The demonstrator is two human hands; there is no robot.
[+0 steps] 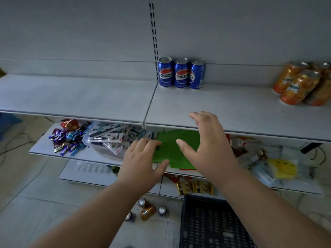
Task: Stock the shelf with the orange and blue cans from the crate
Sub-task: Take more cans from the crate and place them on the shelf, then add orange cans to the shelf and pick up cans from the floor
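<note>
The right hand (208, 145) has its fingers spread and loosely arched, palm down and turned a little to the left, grasping nothing; its fingertips reach over the front edge of the top shelf (232, 111) without plainly touching it, and the thumb points left over a green sheet (172, 149) on the shelf below. The left hand (141, 161) is also released, fingers straight and together, palm down, thumb out to the right, held lower and in front of that lower shelf's front edge; whether the fingertips touch the green sheet cannot be told. Both bare forearms run back toward the bottom corners of the view, the right one passing over the dark plastic crate (211, 224) on the floor.

On the top shelf three blue Pepsi cans (181, 73) stand upright in a touching row against the back wall, at the left rear corner of the right-hand panel. Well apart, at the far right edge of the same shelf, a cluster of orange Mirinda cans (299, 86) stands packed together.

On the tiled floor just left of the crate lie four loose cans (147, 210), at least one of them orange. The lower shelf carries wrapped candies (66, 138) at its left end and a clear tub of carded goods (107, 138) beside them.
</note>
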